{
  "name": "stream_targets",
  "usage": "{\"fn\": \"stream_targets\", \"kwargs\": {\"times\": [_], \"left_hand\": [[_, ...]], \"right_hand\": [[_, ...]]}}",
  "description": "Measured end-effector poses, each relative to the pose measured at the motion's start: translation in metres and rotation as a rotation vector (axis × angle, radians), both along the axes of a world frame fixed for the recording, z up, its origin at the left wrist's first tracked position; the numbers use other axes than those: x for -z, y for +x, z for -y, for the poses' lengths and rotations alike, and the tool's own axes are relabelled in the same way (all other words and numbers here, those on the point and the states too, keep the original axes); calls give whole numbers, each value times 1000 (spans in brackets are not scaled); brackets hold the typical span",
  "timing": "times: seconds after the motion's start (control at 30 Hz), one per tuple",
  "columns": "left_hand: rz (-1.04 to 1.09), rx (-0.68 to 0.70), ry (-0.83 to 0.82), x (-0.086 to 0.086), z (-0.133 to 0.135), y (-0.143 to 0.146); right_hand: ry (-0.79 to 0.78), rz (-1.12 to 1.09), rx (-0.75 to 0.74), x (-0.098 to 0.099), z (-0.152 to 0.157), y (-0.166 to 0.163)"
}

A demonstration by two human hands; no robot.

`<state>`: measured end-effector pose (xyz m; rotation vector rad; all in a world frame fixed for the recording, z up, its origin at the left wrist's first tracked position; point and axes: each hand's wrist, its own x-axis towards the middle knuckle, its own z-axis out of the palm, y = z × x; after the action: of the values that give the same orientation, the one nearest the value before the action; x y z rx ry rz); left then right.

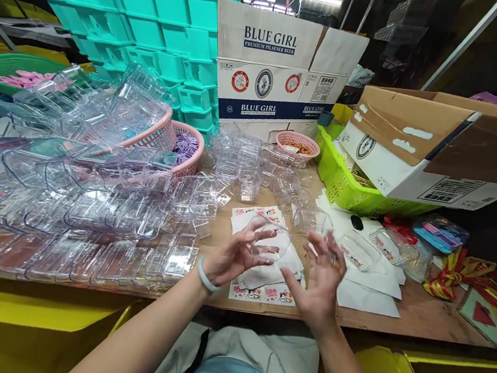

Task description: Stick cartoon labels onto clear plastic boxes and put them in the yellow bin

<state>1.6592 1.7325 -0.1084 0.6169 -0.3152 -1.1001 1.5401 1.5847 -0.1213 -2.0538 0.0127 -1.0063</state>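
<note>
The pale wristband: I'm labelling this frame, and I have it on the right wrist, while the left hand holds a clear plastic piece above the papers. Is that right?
Not quite: the head view shows the pale wristband on the left wrist, not the right. The left hand does hold a clear plastic piece above the papers.

The left hand [235, 257] holds a clear plastic shell [280, 241] above printed sheets [260, 294]; the right hand [321, 284] is open alongside.

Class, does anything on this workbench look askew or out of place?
Yes: at left, clear plastic boxes pile at crooked angles in a perforated pink plastic basket, unlike the orderly clear-plastic row nearer the camera.
</note>
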Motion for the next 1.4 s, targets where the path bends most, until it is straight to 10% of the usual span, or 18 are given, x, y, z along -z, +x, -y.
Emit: {"fn": "stream_targets", "kwargs": {"times": [0.1,0.33,0.5,0.73,1.4], "left_hand": [[-10,121,-24,5,-3,-7],[-165,5,257,13,0,-18],[50,-246,376,20,-2,-15],[329,-325,477,39,-2,-24],[99,-340,233,52,-14,-12]], "right_hand": [[60,-66,26,8,3,15],[-601,132,61,28,35,26],[-216,-126,-113,8,16,15],[590,-290,57,6,-3,15],[468,-416,-67,0,-14,23]]}}
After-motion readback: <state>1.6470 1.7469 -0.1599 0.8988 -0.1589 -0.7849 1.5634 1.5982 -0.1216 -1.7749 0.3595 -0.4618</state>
